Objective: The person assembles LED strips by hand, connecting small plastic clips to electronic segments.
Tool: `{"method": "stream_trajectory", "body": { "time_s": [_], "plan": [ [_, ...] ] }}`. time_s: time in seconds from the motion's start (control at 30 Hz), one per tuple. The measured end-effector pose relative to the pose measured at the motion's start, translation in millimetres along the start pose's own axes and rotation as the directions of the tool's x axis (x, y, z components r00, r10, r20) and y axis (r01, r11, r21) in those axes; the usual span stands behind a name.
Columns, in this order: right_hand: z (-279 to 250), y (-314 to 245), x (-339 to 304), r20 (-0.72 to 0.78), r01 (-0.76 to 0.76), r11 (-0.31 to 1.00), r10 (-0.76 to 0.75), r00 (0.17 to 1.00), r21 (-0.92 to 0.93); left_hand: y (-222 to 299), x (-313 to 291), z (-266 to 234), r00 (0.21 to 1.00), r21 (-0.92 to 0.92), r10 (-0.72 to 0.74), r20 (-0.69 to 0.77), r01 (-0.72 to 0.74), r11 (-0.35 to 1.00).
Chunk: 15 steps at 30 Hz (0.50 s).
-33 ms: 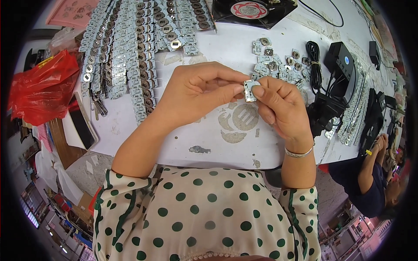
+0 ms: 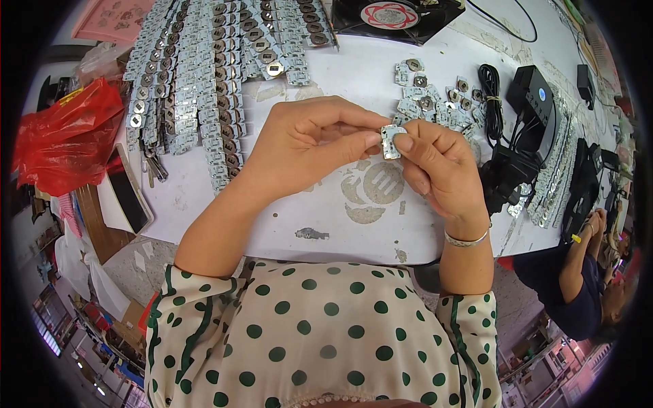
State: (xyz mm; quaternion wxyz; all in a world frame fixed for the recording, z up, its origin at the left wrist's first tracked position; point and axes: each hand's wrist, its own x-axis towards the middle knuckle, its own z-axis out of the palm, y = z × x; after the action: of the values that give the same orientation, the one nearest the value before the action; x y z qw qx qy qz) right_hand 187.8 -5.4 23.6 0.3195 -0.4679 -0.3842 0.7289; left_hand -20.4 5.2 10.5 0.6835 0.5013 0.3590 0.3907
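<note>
Between my two hands, above the white table [image 2: 415,234], is a small pale circuit board [image 2: 390,142] with tiny parts on its face. The thumb and fingers of my right hand [image 2: 439,160] pinch its right edge. My left hand [image 2: 303,146] has its thumb and forefinger tips closed on the board's left edge. Just beyond my right hand lies a loose pile of similar boards [image 2: 415,109], some bearing round metal pieces. Long overlapping rows of such boards [image 2: 221,102] stretch away to the left of my left hand.
A black fan [image 2: 391,15] stands at the far edge. To the right are a coiled black cable [image 2: 491,102] and a black power adapter [image 2: 532,102]. A red plastic bag [image 2: 68,139] and a phone-like device [image 2: 129,194] are at left. Another person [image 2: 568,285] sits at right.
</note>
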Motion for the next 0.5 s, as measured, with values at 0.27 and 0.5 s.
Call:
{"method": "stream_trajectory", "body": {
  "time_s": [0.27,0.5],
  "plan": [
    [0.6,0.5,0.4,-0.001,-0.017,0.997,0.017,1.000,0.071,1.2,1.4,-3.4,0.995,0.228,0.100,0.019,-0.101,0.968],
    [3.9,0.3,0.4,-0.026,0.009,1.000,-0.009,1.000,0.021,0.8,3.3,1.9,0.998,0.160,0.066,-0.014,-0.063,0.985]
  ]
}}
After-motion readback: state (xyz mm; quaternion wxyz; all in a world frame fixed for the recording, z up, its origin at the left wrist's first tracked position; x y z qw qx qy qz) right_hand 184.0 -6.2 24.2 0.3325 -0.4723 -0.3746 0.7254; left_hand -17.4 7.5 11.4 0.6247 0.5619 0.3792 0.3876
